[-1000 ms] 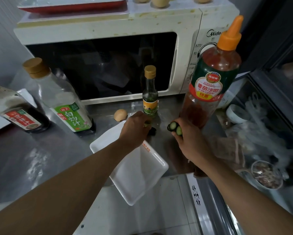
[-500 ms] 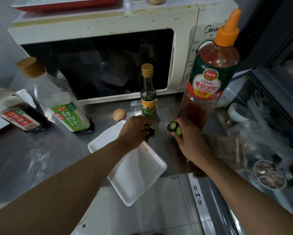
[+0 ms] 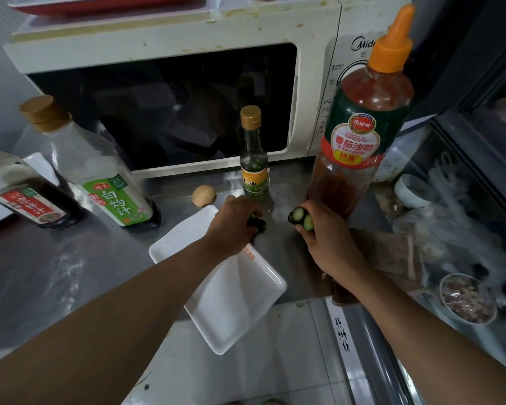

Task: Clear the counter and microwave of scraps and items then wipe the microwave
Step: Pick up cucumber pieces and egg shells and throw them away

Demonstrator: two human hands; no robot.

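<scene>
A stained white microwave (image 3: 170,33) stands at the back of the steel counter (image 3: 56,264). In front of it, my right hand (image 3: 325,238) grips two cucumber end pieces (image 3: 303,220), cut faces up. My left hand (image 3: 231,226) curls over dark cucumber scraps (image 3: 257,223) lying on the counter beside a white foam tray (image 3: 231,302). An eggshell (image 3: 203,195) lies just behind the tray.
A small green-label bottle (image 3: 253,159) and a tall ketchup bottle (image 3: 360,135) stand close behind my hands. Two sauce bottles (image 3: 99,176) (image 3: 23,197) stand at left. A red-rimmed tray (image 3: 105,4) sits atop the microwave. Right of the counter, a freezer (image 3: 465,229) holds bags and bowls.
My left hand has lowered slightly onto the dark scraps by the tray. My right hand has kept hold of the cucumber ends in the same spot.
</scene>
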